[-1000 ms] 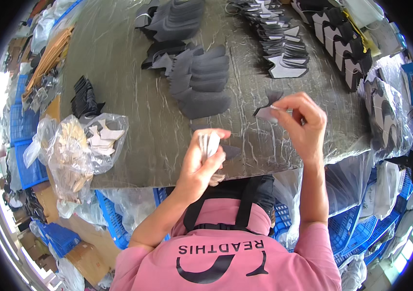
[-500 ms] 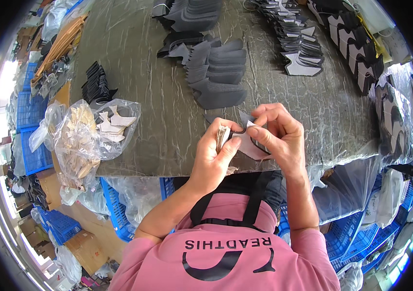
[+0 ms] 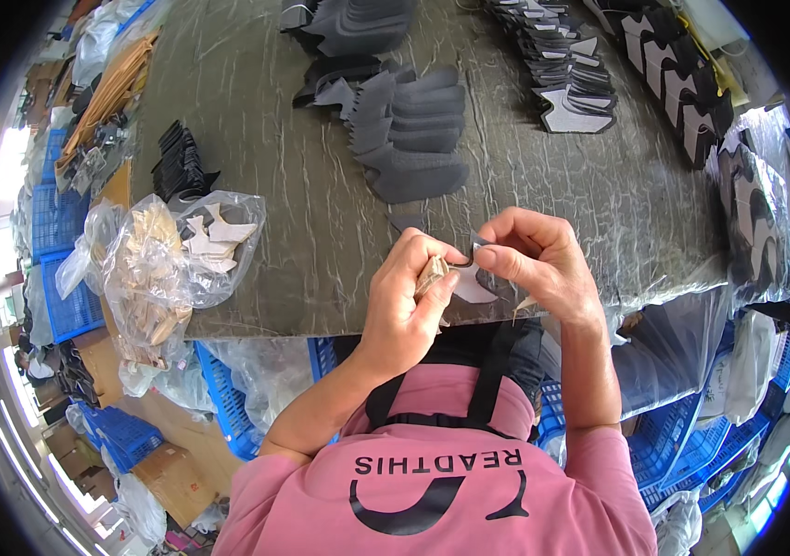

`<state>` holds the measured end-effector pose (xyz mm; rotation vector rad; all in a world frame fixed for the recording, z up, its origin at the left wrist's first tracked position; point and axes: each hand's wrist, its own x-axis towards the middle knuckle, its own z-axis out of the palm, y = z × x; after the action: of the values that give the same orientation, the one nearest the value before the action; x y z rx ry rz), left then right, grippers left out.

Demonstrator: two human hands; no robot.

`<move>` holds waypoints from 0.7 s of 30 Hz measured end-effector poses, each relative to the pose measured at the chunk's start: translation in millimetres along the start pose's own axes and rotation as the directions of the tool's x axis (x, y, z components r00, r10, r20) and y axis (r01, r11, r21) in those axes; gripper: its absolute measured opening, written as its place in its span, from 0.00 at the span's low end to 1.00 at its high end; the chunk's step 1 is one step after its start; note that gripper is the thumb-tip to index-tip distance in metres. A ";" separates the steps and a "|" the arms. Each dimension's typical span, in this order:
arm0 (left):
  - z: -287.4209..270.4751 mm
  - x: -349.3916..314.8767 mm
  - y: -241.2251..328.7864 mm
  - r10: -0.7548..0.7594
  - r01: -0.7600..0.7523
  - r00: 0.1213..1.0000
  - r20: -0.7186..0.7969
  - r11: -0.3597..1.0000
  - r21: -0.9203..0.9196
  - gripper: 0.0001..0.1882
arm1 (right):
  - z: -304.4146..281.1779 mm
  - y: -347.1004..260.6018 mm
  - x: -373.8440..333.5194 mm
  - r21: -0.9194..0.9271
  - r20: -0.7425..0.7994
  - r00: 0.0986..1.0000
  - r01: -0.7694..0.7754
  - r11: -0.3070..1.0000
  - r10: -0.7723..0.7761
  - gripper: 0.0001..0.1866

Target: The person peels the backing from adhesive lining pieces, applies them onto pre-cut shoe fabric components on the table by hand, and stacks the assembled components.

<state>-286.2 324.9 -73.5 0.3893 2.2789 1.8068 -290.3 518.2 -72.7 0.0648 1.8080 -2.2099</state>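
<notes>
Near the table's front edge, my left hand [image 3: 399, 296] is closed around a small stack of beige cut pieces [image 3: 432, 274]. Its fingers also grip a flat dark cut piece with a pale face [image 3: 474, 286], which sticks out between the hands. My right hand [image 3: 548, 267] pinches the upper edge of that piece between thumb and forefinger. Under the right palm a thin beige sliver [image 3: 526, 303] shows; whether the hand holds it I cannot tell. Just beyond my left fingers, a dark pointed piece [image 3: 406, 221] lies on the table.
Fanned dark grey pieces [image 3: 413, 139] lie ahead on the table [image 3: 274, 157]. White-faced pieces [image 3: 577, 109] form a row at the right. A clear bag [image 3: 251, 208] holds beige and white pieces at the left, near a black stack [image 3: 182, 162]. Blue crates [image 3: 228, 398] stand below.
My right hand has moved slightly down and right. The held piece is turned, and less of its pale face shows. A beige sliver now appears under the right palm.
</notes>
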 end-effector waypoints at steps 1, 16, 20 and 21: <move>-1.3 0.1 1.6 0.025 -0.025 1.000 0.013 0.999 0.035 0.04 | -2.6 0.4 0.4 0.002 -0.001 1.000 -0.001 1.000 0.001 0.07; -3.6 -7.6 2.0 -0.291 0.326 0.945 0.147 0.812 -0.485 0.04 | 7.4 3.0 -3.0 -0.042 -0.042 0.998 0.036 0.998 -0.038 0.20; -5.9 -9.5 1.2 -0.273 0.309 0.951 0.144 0.855 -0.417 0.04 | -1.4 7.3 -0.3 -0.243 0.059 0.981 0.195 0.950 -0.186 0.22; -6.3 -9.8 0.8 -0.252 0.282 0.959 0.129 0.891 -0.355 0.04 | 4.7 6.5 1.2 -0.331 0.021 0.979 0.197 0.923 -0.201 0.16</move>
<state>-278.9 316.1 -71.3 0.0738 1.7762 1.9731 -289.1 512.3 -78.1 -0.1828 2.2573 -1.9953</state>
